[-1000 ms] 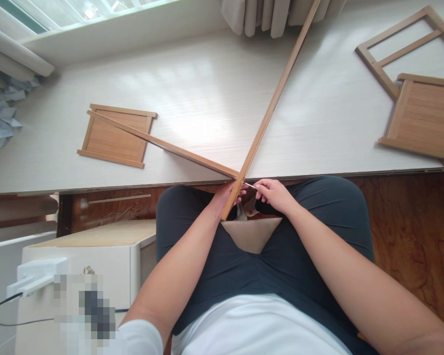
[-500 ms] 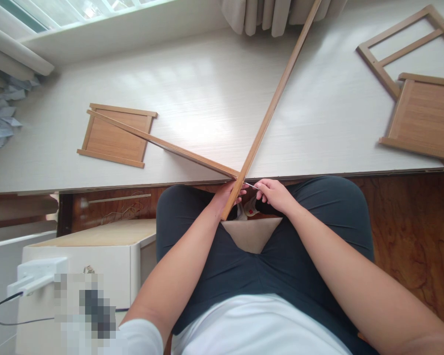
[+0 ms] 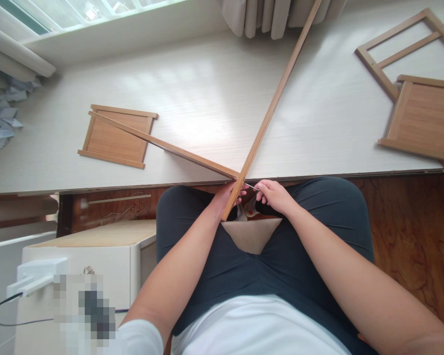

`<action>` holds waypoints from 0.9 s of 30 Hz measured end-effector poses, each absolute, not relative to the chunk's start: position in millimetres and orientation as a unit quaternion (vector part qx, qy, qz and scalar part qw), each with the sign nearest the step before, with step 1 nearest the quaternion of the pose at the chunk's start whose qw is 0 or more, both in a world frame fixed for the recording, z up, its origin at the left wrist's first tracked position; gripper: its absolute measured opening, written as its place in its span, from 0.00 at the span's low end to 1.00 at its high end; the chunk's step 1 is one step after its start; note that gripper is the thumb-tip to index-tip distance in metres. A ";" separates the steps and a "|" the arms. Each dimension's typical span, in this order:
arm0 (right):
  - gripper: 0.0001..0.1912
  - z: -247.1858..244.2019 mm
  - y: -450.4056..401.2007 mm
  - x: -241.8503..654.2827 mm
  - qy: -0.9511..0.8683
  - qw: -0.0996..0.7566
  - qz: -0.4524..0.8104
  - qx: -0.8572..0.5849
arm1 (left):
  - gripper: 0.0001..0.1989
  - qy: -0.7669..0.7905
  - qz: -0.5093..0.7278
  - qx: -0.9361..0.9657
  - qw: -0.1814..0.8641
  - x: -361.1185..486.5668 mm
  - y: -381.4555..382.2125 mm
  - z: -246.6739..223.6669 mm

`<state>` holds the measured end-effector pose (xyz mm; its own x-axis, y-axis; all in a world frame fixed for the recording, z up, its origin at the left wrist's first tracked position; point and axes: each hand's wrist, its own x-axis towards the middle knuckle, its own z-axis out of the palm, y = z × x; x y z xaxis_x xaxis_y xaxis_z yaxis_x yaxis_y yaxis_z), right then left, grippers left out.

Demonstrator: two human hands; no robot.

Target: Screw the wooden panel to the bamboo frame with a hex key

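My left hand (image 3: pixel 227 193) is closed around the lower end of a long wooden rail (image 3: pixel 270 113), mostly hidden behind it. The rail slants up and right toward the curtain. A second wooden piece (image 3: pixel 192 157), seen edge-on, meets it at the joint near my fingers and runs left across the white surface. My right hand (image 3: pixel 272 193) pinches a thin metal tool, apparently a hex key (image 3: pixel 251 187), whose far end points at this joint. Where its tip sits is too small to make out.
A wooden panel (image 3: pixel 120 138) lies at the left on the white surface (image 3: pixel 200 98). Another panel (image 3: pixel 429 111) and an open wooden frame (image 3: pixel 381 74) lie at the right. A cabinet (image 3: pixel 96 236) stands by my left knee. Curtains (image 3: pixel 262 17) hang at the back.
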<state>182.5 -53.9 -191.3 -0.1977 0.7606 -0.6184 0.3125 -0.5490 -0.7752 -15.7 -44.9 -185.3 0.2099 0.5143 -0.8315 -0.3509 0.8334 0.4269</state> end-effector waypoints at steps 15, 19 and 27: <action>0.12 -190.8 -54.1 180.8 -0.427 0.167 0.638 -0.618 | 0.08 0.551 0.277 0.069 0.784 -16.6 -45.4 -187.6; 0.13 -189.3 -53.4 180.7 -0.429 0.155 0.638 -0.620 | 0.09 0.552 0.276 0.069 0.784 -16.3 -45.6 -188.1; 0.12 -190.2 -54.7 181.2 -0.434 0.150 0.635 -0.621 | 0.09 0.557 0.277 0.064 0.780 -15.3 -45.3 -187.7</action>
